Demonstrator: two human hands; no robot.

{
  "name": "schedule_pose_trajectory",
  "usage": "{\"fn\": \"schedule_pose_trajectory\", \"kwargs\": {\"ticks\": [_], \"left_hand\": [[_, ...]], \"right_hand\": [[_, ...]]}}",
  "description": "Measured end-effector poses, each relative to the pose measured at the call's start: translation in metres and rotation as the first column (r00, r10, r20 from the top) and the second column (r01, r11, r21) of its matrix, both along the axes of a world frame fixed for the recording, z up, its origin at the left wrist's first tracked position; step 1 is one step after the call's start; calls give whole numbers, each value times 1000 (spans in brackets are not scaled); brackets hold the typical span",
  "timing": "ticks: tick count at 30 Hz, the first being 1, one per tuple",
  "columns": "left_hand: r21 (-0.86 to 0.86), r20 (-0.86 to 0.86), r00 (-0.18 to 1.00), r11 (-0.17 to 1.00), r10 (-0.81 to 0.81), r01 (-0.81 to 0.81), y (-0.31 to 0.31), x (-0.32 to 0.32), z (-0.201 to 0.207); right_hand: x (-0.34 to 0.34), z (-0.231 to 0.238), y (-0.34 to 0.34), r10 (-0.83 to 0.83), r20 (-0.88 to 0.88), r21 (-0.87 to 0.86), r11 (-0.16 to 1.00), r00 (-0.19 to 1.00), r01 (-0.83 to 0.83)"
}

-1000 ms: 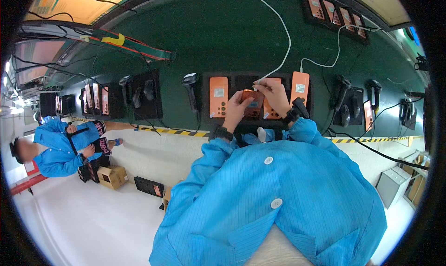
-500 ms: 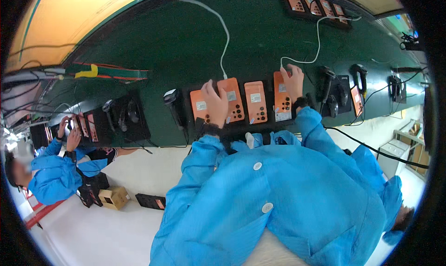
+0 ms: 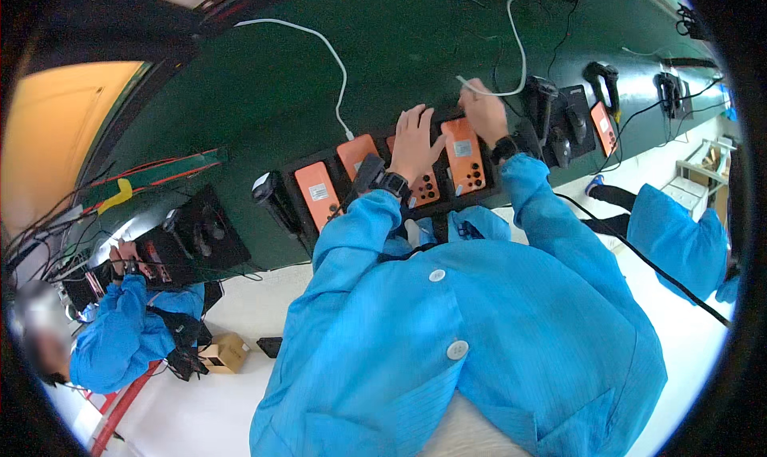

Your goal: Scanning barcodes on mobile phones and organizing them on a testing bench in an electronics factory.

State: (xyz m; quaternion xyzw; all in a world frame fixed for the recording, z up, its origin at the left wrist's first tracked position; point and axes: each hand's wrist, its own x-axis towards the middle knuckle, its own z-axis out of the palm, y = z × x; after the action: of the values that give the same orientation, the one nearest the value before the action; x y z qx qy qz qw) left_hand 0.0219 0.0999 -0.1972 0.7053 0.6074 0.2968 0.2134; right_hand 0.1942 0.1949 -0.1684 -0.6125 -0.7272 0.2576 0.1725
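Note:
Four orange phones lie in a row on a black tray along the bench edge. The leftmost phone (image 3: pixel 315 187) lies label up. A white cable (image 3: pixel 342 89) runs into the top of the second phone (image 3: pixel 356 152). My left hand (image 3: pixel 414 147) is open, fingers stretched, over the third phone (image 3: pixel 426 188) and covers much of it. The rightmost phone (image 3: pixel 463 149) shows its label and lens rings. Just beyond its upper right corner, my right hand (image 3: pixel 484 115) has curled fingers closed on another white cable (image 3: pixel 522 49); its end points left, apart from that phone.
Barcode scanners stand left (image 3: pixel 276 201) and right (image 3: pixel 542 105) of the phones. Computer mice (image 3: pixel 575 125) and another orange phone (image 3: pixel 604 128) lie at right. A black cable (image 3: pixel 639 253) crosses at my right. Co-workers in blue sit left (image 3: pixel 120 337) and right (image 3: pixel 675 241).
My left hand has moved right, from the first two phones to the third. The right hand has drawn the cable end off the rightmost phone's top edge. The view has shifted.

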Motion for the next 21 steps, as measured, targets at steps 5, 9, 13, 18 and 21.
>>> {"fn": "schedule_pose_trajectory", "kwargs": {"ticks": [5,9,13,18,21], "left_hand": [[-74,-116,992,997,-42,34,16,28,-14],[-168,-320,943,985,-90,37,17,41,-9],[-96,-318,947,995,-56,27,16,41,-22],[-96,-317,947,995,-41,11,18,42,-22],[-122,-317,948,993,-40,1,17,42,-22]], "right_hand": [[90,-14,-3,-389,25,450,827,921,337],[147,-55,-19,-480,99,281,854,872,438],[157,-50,-20,-545,-12,78,835,838,544],[131,12,-83,-362,-179,-150,929,915,339],[118,27,-130,-286,-336,-333,927,898,171]]}}
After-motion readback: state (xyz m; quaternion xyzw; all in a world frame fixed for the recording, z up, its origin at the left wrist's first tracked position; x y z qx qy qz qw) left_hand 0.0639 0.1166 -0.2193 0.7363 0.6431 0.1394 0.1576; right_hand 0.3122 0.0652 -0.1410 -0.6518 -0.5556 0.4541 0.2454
